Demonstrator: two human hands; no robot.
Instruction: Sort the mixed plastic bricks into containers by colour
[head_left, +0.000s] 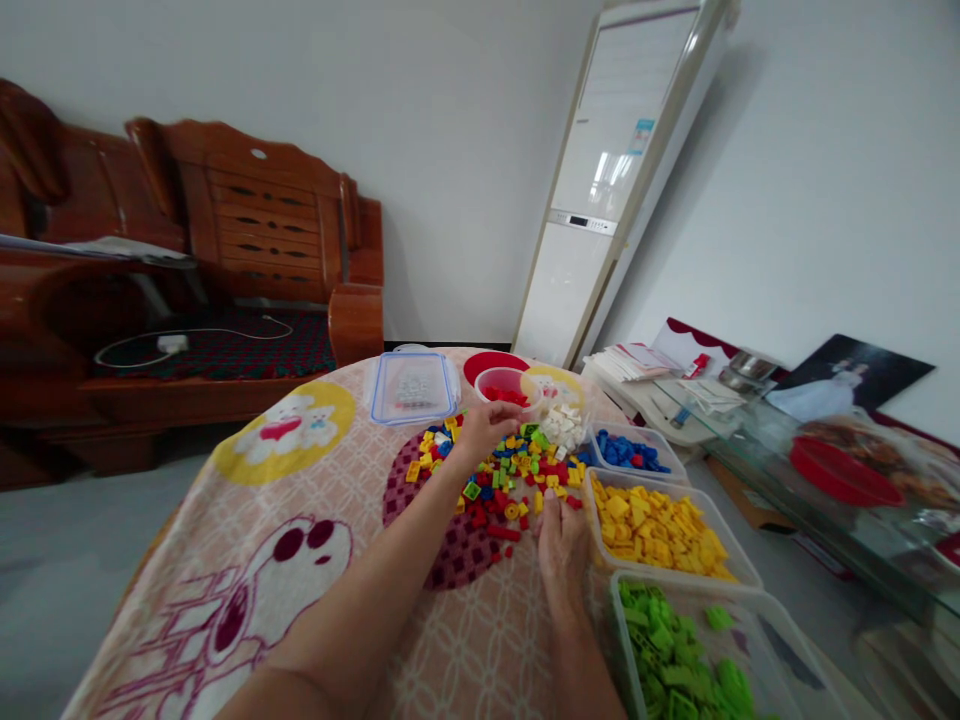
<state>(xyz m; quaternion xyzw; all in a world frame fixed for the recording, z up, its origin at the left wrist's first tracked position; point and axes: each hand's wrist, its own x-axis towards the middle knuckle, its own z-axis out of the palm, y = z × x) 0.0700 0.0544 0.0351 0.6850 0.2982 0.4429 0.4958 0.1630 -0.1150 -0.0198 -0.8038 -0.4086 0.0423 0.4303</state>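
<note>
A mixed pile of toy building bricks [510,470] in yellow, red, green and blue lies on the patterned tablecloth [480,640]. My left hand [486,432] reaches over the far side of the pile, its fingers stretched out at the near rim of a round clear tub [534,382] with red bricks [504,394] inside. No brick shows clearly in those fingers. At the pile's near right edge rests my right hand [562,535], thumb and fingers apart, close to a few yellow and red bricks. White bricks [564,428] form a small heap beside the tub.
Along the right stand clear boxes of blue bricks [630,452], yellow bricks [656,525] and green bricks [667,650]. A blue-rimmed clear lid [415,388] lies at the far left, a red disc [491,362] behind the tub. A glass table [757,470] stands further right.
</note>
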